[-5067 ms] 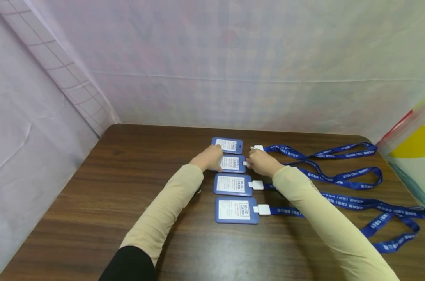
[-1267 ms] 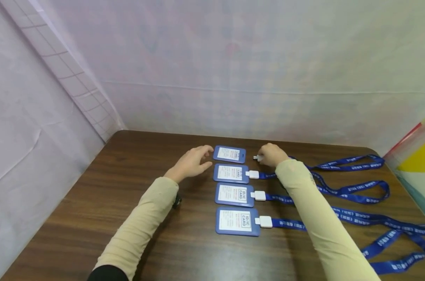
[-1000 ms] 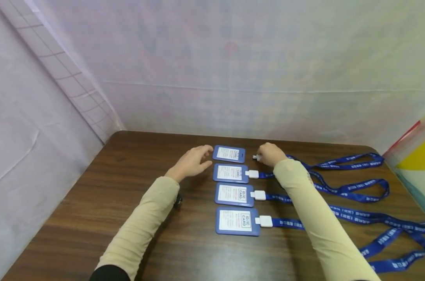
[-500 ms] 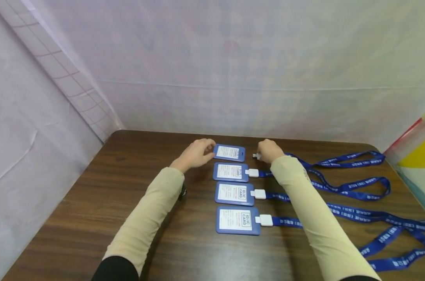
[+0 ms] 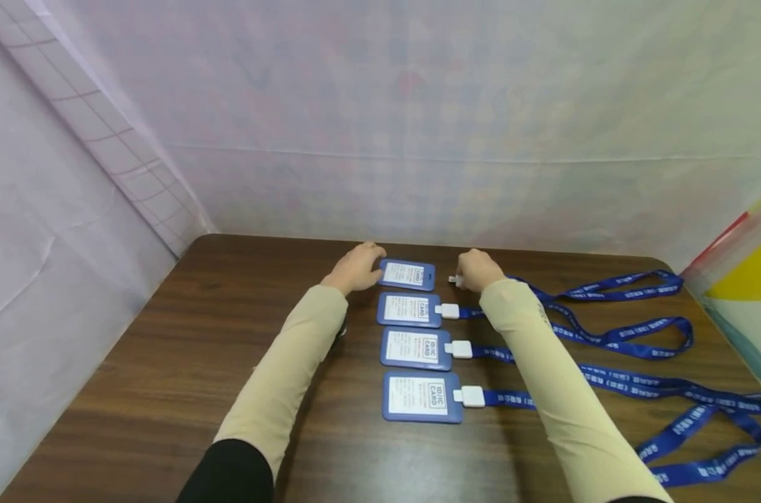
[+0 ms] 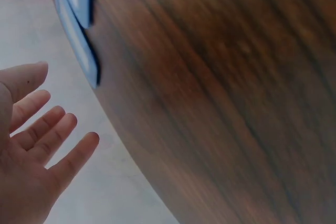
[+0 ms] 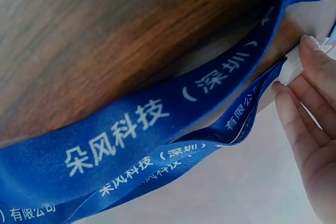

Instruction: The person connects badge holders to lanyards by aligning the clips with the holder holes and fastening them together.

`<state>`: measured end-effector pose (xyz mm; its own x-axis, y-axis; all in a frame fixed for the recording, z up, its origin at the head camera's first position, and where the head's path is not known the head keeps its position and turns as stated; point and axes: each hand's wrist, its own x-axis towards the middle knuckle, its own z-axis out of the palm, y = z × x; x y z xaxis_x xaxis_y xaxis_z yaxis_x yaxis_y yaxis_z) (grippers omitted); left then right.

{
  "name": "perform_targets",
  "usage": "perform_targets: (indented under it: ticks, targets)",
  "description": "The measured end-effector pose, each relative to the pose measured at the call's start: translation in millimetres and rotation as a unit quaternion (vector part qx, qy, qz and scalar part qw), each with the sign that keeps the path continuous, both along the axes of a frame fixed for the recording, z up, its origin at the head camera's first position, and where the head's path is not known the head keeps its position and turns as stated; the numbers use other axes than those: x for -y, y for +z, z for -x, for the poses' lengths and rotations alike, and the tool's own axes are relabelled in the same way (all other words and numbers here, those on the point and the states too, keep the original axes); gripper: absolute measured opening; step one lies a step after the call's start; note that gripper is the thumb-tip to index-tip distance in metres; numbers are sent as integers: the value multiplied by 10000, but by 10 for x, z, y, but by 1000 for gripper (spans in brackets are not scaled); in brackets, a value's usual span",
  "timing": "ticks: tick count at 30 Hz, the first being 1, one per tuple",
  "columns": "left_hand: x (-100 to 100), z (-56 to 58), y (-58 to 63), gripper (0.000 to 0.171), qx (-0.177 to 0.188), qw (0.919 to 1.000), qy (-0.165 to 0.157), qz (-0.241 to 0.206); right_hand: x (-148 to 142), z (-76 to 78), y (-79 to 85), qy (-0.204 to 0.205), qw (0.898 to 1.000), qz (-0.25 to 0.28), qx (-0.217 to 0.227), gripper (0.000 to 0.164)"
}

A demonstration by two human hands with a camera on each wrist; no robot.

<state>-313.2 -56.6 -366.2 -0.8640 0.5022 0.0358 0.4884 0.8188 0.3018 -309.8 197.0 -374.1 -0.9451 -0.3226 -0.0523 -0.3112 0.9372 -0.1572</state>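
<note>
Beside the left end of the farthest blue badge holder (image 5: pixel 407 274), my left hand (image 5: pixel 357 267) has its fingertips right at the holder's edge. The left wrist view shows that hand's fingers (image 6: pixel 79 153) spread and relaxed. My right hand (image 5: pixel 479 270) pinches the white clip (image 7: pixel 292 66) of the farthest blue lanyard (image 5: pixel 625 288) between thumb and fingers. The clip's metal end (image 5: pixel 452 279) points at the slot in the holder, with a short gap between them. Printed straps hang from the clip in the right wrist view.
Three more badge holders lie in a column nearer me: one (image 5: pixel 409 309), another (image 5: pixel 416 348) and the nearest (image 5: pixel 422 397). Each joins a white clip and a blue lanyard running right. A brown wooden table (image 5: pixel 186 363) carries them, with a pale sheet (image 5: pixel 355 140) hanging behind.
The second holder's clip, gripped by my right hand at first, lies joined and released. My right hand now holds the farthest lanyard's clip. My left hand drew back left, then returned to the farthest holder.
</note>
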Motion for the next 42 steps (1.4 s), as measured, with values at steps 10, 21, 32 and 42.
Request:
perform_targets:
  ticks: [10,21,32,42]
  targets:
    - [-141,43,-29,53,387,9970,151,654,28,-33,-15,-17,10000,-6,-55,16]
    - [-338,29,-86,42,450,9908,422,1203,19,-51,-10,-106,9999,-41,-5,18]
    - [-365,63,-140,44,302,9885,644,1336,37,-36,-26,-47,9999,-91,-122,16]
    - [-343,69,-117,48,310,9885,624,1342,49,-40,-21,-75,9999,-79,9,17]
